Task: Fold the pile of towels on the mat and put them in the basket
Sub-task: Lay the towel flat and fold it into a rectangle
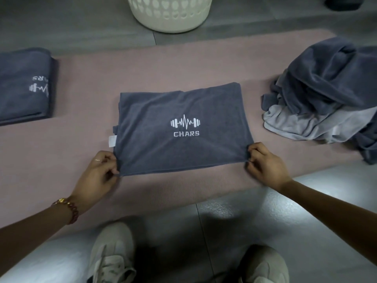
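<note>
While both hands were pinching the near corners, this towel [183, 139] looked about mid-fold to me, so not ready for the basket [169, 15] yet. The left hand [100, 170] had thumb and fingers closed on the near-left corner, and the right hand [263, 162] was gripping the near-right corner the same way, fingers curled round the hem. Next move, I reckon, was lifting that near edge and carrying it away from the fingers to meet the far edge. Both corners would need to stay level, since soft cloth like that would probably sag or skew if pulled unevenly.

The towel itself was dark grey and lay flat on the pink mat [183, 66], stretching away from the fingertips. It looked already doubled, going by the layers at its left edge. A white dumbbell logo [185, 122] with CHARS under it faced up, and a small white tag [112, 140] stuck out just beyond the left fingers. The unfolded pile [330, 88] sat well out past the right hand, one folded towel [22, 84] well out past the left, and the basket straight ahead of both, far side of the mat
</note>
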Demonstrator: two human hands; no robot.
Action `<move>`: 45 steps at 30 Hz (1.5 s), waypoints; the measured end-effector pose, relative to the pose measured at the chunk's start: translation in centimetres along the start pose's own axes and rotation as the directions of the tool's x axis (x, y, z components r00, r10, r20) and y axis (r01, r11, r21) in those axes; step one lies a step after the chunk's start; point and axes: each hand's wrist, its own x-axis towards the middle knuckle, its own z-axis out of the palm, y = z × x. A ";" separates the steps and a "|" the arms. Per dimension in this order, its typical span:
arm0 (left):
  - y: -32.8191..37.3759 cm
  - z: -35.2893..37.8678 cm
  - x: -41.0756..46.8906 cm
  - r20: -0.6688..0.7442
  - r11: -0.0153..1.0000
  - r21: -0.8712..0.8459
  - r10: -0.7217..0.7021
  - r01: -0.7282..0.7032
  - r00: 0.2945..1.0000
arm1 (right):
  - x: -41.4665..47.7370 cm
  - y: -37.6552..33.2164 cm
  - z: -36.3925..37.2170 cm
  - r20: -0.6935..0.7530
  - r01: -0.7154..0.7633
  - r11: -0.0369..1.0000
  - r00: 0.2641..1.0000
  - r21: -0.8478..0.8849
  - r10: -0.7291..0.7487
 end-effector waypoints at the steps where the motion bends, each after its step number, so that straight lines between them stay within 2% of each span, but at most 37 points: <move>1: -0.1 0.1 -0.2 -0.001 1.000 -0.015 -0.019 0.019 1.000 | -0.1 0.1 0.0 0.003 -0.030 0.999 1.000 0.029 0.030; 3: 0.1 0.4 -0.6 -0.017 0.997 -0.033 -0.076 0.076 0.997 | -0.2 0.2 0.2 -0.010 -0.086 0.987 0.996 0.133 0.088; 5: 0.6 0.8 -0.5 -0.059 0.986 -0.054 -0.160 0.157 0.985 | -0.1 -0.3 0.5 -0.058 -0.190 0.947 0.976 0.260 0.211; 6: 0.6 1.0 -0.2 -0.094 0.977 -0.066 -0.208 0.203 0.974 | 0.0 -0.6 0.8 -0.082 -0.271 0.910 0.947 0.312 0.310; 8: 0.5 1.4 0.6 -0.151 0.953 -0.067 -0.303 0.296 0.941 | 0.6 -1.2 1.2 -0.063 -0.472 0.791 0.843 0.389 0.534; 9: 0.3 1.4 1.0 -0.150 0.937 -0.074 -0.348 0.341 0.925 | 1.0 -1.4 1.4 -0.027 -0.537 0.728 0.797 0.427 0.603; 11: -0.1 1.7 1.2 -0.132 0.907 -0.111 -0.419 0.406 0.898 | 1.8 -1.6 1.6 0.048 -0.580 0.632 0.755 0.513 0.654; 14: -0.1 2.1 1.2 -0.127 0.884 -0.184 -0.455 0.429 0.882 | 2.5 -1.8 1.6 0.135 -0.618 0.548 0.724 0.564 0.677; 19: 1.2 2.1 1.1 -0.143 0.883 -0.253 -0.439 0.396 0.887 | 2.4 -2.4 1.6 0.144 -0.602 0.518 0.725 0.607 0.674; 23: 1.6 2.1 0.9 -0.198 0.902 -0.257 -0.401 0.348 0.894 | 2.0 -2.9 0.7 0.066 -0.514 0.572 0.778 0.639 0.625; 26: 2.6 1.9 0.8 -0.267 0.944 -0.169 -0.320 0.283 0.909 | 2.4 -3.4 -0.1 0.015 -0.448 0.591 0.805 0.670 0.593; 29: 3.0 1.4 1.2 -0.284 0.971 -0.142 -0.224 0.191 0.932 | 3.1 -3.5 -1.1 0.035 -0.444 0.491 0.767 0.749 0.641; 32: 3.1 0.4 2.0 -0.228 0.954 -0.234 -0.242 0.188 0.943 | 4.0 -3.4 -2.3 0.105 -0.443 0.358 0.735 0.822 0.670; 35: 3.0 -0.7 3.0 -0.119 0.913 -0.336 -0.287 0.233 0.951 | 4.8 -3.3 -3.4 0.190 -0.421 0.246 0.759 0.873 0.623; 38: 3.1 -1.7 3.7 -0.097 0.968 -0.207 -0.164 0.141 0.982 | 5.5 -3.7 -4.3 0.264 -0.403 0.172 0.811 0.899 0.522; 40: 3.2 -2.1 4.1 -0.104 0.987 -0.139 -0.090 0.075 0.990 | 5.9 -3.7 -4.4 0.264 -0.409 0.220 0.833 0.886 0.486; 45: 2.9 -2.4 5.5 -0.142 0.961 -0.240 -0.177 0.140 0.974 | 6.9 -2.6 -4.4 0.174 -0.402 0.388 0.846 0.830 0.504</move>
